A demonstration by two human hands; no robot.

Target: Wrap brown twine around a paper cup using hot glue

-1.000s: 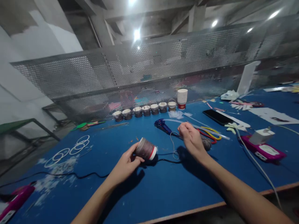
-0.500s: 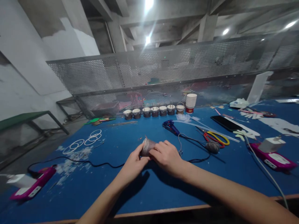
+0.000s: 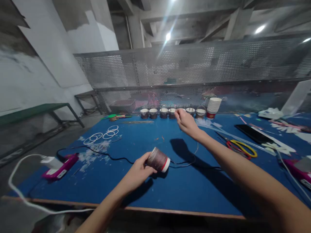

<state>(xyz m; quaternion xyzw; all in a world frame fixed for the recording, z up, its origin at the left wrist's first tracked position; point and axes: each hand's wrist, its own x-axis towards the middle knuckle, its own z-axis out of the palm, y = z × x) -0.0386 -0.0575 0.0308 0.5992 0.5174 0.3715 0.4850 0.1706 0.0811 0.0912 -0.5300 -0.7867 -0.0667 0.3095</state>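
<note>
Lying on its side in my left hand is a paper cup wound with brown yarn, its white and red rim end facing right. Fingers and thumb of that hand grip the left end of the cup, just above the blue table. My right hand is raised away from the cup, up and to the right, with its fingers pinched together. Whatever is between those fingertips is too small to make out. Behind it stands a row of several brown-wrapped cups. The glue gun is hidden behind my right hand and forearm.
A stack of paper cups stands at the back. Scissors and a phone lie right. White rings and a purple power strip are left. A black cable crosses the table.
My right hand has left the cup and moved up and to the right. The cup has turned in my left hand, showing its red and white end. The camera view has shifted left.
</note>
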